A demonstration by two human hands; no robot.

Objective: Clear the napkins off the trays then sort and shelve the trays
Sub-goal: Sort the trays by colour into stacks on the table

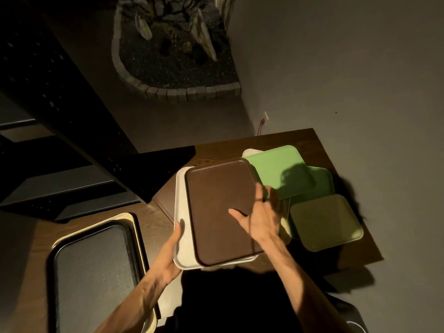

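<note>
A brown tray (217, 207) lies on top of a white tray (183, 241), both lifted above the wooden table (312, 140). My left hand (171, 255) grips the white tray's near left edge. My right hand (260, 217) rests on the brown tray's right edge, thumb spread over its surface and fingers around the rim. To the right lie a bright green tray (278, 169), a darker green tray (323, 183) and an olive tray (326, 222), overlapping on the table. I see no napkins.
A black tray (93, 272) sits on a cream tray (134, 219) at the lower left. Dark shelving (60, 145) stands to the left. A stone-edged planter (173, 51) lies on the floor beyond, and a grey wall (348, 68) bounds the right.
</note>
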